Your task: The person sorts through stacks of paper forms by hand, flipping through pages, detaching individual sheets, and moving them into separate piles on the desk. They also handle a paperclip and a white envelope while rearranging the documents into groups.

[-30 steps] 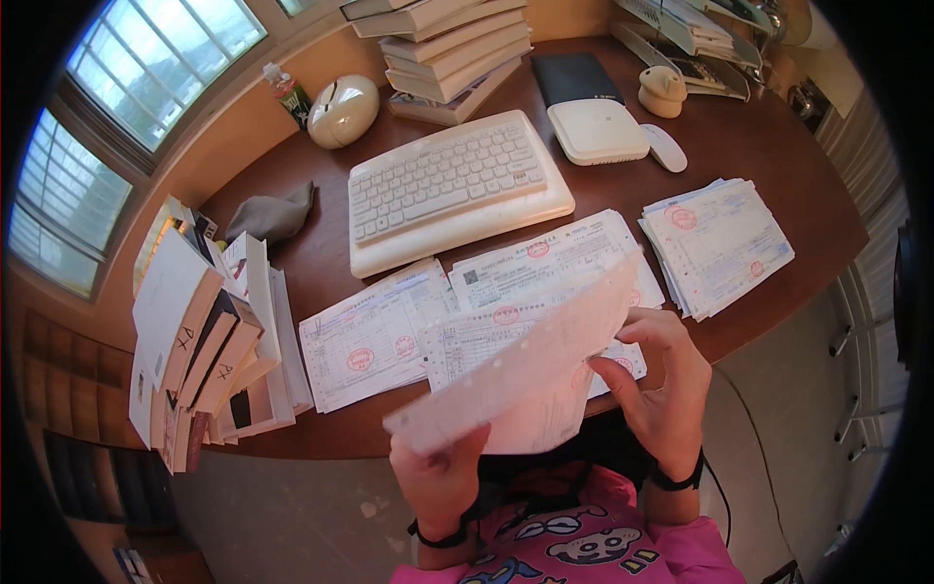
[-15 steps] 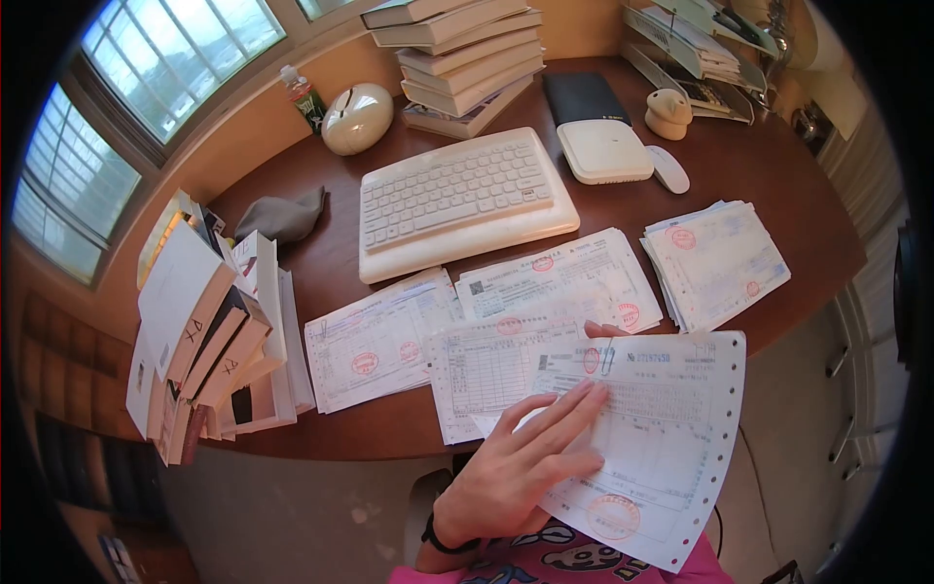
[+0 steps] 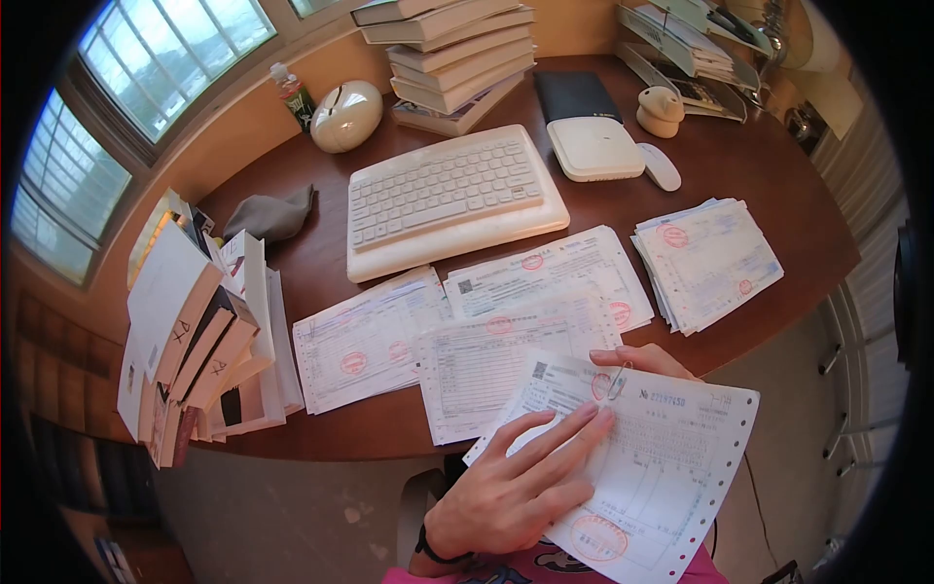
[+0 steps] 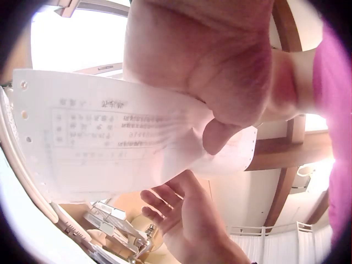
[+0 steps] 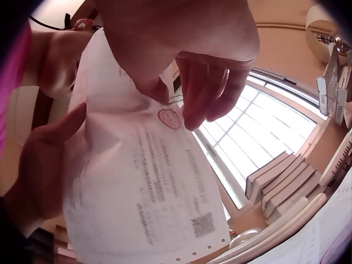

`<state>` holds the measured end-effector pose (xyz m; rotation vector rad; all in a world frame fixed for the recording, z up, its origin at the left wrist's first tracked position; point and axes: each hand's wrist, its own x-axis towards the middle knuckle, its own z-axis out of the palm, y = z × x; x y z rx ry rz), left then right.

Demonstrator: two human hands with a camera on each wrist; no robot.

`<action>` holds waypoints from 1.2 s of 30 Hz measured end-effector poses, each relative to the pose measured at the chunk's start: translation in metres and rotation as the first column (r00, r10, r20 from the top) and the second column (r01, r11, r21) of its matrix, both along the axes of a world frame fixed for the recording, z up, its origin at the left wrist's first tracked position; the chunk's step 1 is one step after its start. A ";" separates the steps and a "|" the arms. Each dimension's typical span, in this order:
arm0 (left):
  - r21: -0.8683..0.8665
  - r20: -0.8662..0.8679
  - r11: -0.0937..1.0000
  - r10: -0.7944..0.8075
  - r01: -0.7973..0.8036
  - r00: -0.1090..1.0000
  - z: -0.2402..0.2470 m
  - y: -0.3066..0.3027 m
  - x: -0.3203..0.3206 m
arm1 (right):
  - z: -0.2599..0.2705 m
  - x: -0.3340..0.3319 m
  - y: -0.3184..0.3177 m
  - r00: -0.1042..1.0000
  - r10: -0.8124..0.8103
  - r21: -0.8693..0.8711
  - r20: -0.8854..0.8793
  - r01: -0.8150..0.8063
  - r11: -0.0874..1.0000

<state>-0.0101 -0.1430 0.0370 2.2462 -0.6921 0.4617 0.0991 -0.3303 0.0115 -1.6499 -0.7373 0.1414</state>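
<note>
A bundle of printed invoice forms, with punched edge holes and red round stamps, is held tilted above the person's lap. A metal paper clip sits at its top edge. The left hand lays its fingers across the printed face, while its thumb presses the underside. At the top edge, the right hand pinches the forms close to the clip and a stamp. In the head view most of the right hand is hidden behind the paper.
Three groups of stamped forms lie on the desk: a left stack, overlapping middle forms and a right stack. Behind them are a white keyboard and mouse. Books stand at the left edge.
The forms, first raised and folded at a slant, now show a numbered printed face. The left hand has moved on top of them; since half a second ago they have lowered slightly.
</note>
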 end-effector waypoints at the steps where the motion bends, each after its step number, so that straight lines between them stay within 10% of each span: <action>1: -0.002 0.000 1.000 -0.003 0.003 1.000 0.002 0.000 -0.001 | 0.004 -0.004 0.003 0.998 -0.061 0.096 0.034 0.058 0.994; 13: -0.147 -0.029 0.979 0.138 -0.141 0.990 -0.001 0.001 -0.008 | 0.006 -0.001 0.019 0.863 -0.437 0.261 -0.253 0.496 0.829; 19: -0.726 -0.195 0.541 0.430 -0.425 0.881 -0.032 -0.002 -0.014 | 0.001 0.021 0.003 0.911 -0.396 -0.053 0.116 0.404 0.913; 26: -0.736 -0.496 0.140 0.553 -0.662 0.669 -0.028 0.014 -0.022 | 0.040 0.119 -0.004 0.831 -0.178 -0.477 0.527 0.463 0.747; 29: -0.716 -0.433 0.195 0.629 -0.671 0.645 -0.030 0.009 -0.018 | 0.041 0.138 -0.005 0.771 -0.101 -0.491 0.628 0.494 0.717; 31: -0.776 0.145 0.599 0.473 -0.196 0.869 -0.036 0.016 -0.007 | 0.048 0.134 0.005 0.752 -0.055 -0.490 0.656 0.481 0.727; 34: -0.497 0.227 0.796 0.504 -0.346 0.833 -0.018 0.021 -0.023 | 0.053 0.081 0.002 1.000 -0.020 -0.381 -0.014 0.013 0.925; 36: -0.395 0.240 0.821 0.526 -0.412 0.816 -0.019 0.020 -0.029 | 0.054 0.058 -0.007 0.876 0.220 -0.154 -0.429 -0.311 0.938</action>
